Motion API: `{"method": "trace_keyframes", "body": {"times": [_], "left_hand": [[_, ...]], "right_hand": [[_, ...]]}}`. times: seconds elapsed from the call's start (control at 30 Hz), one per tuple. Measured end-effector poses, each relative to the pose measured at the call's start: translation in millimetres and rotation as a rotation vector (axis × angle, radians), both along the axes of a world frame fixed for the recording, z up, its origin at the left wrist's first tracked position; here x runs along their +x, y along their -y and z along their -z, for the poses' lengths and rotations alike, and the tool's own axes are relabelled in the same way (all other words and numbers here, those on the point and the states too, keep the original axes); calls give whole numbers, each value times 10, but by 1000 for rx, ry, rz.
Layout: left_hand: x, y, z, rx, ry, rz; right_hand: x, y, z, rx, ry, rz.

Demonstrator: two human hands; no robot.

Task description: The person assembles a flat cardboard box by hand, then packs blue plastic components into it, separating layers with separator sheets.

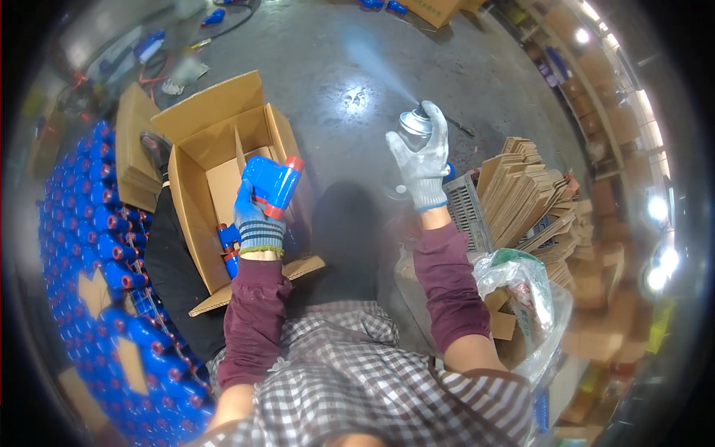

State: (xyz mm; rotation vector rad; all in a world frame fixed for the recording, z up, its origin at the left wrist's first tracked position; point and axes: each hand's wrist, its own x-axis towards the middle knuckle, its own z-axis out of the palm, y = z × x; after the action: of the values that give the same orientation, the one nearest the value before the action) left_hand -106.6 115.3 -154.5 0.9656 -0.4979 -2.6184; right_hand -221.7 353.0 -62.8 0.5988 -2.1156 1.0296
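Note:
My left hand (257,229), in a blue and white knit glove, is closed round a blue cylindrical part with red end caps (269,183). It holds the part above an open cardboard box (188,220), where a few more blue parts (229,240) lie along the near side. Farther right, my right hand (421,165), in a pale, stained glove, grips a spray can (414,124). One finger presses on the can's top, and a whitish mist (376,61) streams from it toward the far left, away from the blue part.
Many blue parts with red caps (160,365) are stacked at the left, beside folded cardboard (136,160). At the right, cardboard dividers (521,182) stand by a grey plastic crate (468,212). A clear plastic bag (547,313) lies nearer. Hoses and tools (153,63) are at the far left.

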Motion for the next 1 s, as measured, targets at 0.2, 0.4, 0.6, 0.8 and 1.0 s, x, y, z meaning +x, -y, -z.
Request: {"method": "trace_keyframes", "body": {"times": [0.2, 0.4, 0.6, 0.8, 1.0], "left_hand": [[-13, -107, -285, 34, -46, -90], [7, -87, -229, -92, -120, -168], [-52, -54, -131, -112, -256, -190], [-54, -6, -222, -215, -155, -213], [15, -69, -362, -145, -157, -257]], "right_hand": [[32, -112, 92, -99, 131, -64], [280, -155, -70, -851, 314, -116], [510, -667, 187, -686, 687, -749], [614, -379, -294, -290, 313, -27], [645, -237, -234, -681, 332, -16]]}}
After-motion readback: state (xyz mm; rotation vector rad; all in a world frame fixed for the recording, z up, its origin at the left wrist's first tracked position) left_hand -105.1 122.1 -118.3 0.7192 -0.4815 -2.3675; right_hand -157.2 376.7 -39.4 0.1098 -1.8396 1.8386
